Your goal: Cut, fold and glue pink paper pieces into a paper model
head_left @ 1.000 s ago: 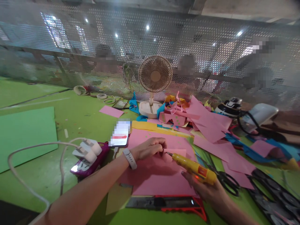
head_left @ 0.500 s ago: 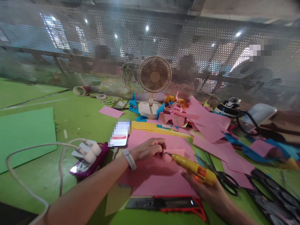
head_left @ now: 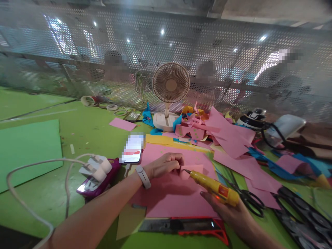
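While a small pink strip [head_left: 194, 168] sits above the middle of a large pink sheet [head_left: 178, 204], the left hand [head_left: 166, 164] holds its left end, thumb and forefinger pinching it and the other fingers curled in. The right hand [head_left: 228, 211] grips a yellow glue gun [head_left: 215, 186] whose dark tip points left at the strip, just beside the pinching fingers; whether the tip touches the paper I cannot tell. One fingertip shows along the tool's near side, and how the remaining fingers of that hand close is hidden from view. A red light glows on the glue gun. A pale watch [head_left: 143, 176] circles the left wrist. Along the near edge of the large sheet lies a red and black cutter [head_left: 181, 224], and to the right, just beyond the right hand, are black scissors [head_left: 251, 202]. On the left a phone [head_left: 136, 148] lies near a purple power strip [head_left: 103, 183] with white plugs [head_left: 97, 167] in it. Farther left a green sheet [head_left: 28, 152] lies on the green table [head_left: 85, 138]. On the far side stands a fan [head_left: 171, 84], with a heap of paper scraps [head_left: 230, 135] to its right and a perforated screen [head_left: 77, 45] behind.
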`<state>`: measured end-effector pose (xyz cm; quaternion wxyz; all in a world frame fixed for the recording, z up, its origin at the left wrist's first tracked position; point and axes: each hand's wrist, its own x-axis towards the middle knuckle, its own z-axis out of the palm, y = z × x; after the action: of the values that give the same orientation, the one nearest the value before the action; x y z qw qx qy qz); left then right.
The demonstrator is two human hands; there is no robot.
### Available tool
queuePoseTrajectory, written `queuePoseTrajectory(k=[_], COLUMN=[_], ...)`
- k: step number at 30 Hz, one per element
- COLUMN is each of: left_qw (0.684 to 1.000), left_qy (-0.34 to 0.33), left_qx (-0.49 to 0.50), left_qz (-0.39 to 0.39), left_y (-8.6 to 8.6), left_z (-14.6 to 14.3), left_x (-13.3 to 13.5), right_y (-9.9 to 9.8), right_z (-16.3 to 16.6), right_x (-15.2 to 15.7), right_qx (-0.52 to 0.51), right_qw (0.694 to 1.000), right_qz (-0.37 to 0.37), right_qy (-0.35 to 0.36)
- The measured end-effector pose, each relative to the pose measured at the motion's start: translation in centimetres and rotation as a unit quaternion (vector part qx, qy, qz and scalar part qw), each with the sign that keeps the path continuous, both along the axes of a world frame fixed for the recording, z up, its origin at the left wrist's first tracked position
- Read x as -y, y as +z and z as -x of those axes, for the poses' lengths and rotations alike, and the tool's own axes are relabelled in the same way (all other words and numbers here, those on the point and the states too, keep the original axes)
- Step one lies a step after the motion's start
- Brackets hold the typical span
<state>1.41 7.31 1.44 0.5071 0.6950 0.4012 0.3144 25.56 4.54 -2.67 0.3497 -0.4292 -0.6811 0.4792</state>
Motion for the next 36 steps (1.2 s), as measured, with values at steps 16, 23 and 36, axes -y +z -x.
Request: queuePoseTrajectory(k=[16, 23, 36], left_qw=[1.0, 1.0, 1.0], left_qy=[0.005, -0.002, 0.0], left_qx=[-0.007, 0.001, -0.002], left_qz=[0.01, 0.001, -0.003], left_y=[0.06, -0.05, 0.04], left_z=[-0.08, -0.02, -0.06], left_x=[0.05, 0.02, 0.05], right_y=[-0.58, -0.29, -0.06], right_z=[-0.14, -0.09, -0.16], right_x=[-0.3, -0.4, -0.45], right_qx=[-0.001, 0.006, 0.013], right_qw=[0.999, 0.998, 0.998], right_qz=[-0.04, -0.051, -0.037], right_qy=[0.032, 0.043, 0.043])
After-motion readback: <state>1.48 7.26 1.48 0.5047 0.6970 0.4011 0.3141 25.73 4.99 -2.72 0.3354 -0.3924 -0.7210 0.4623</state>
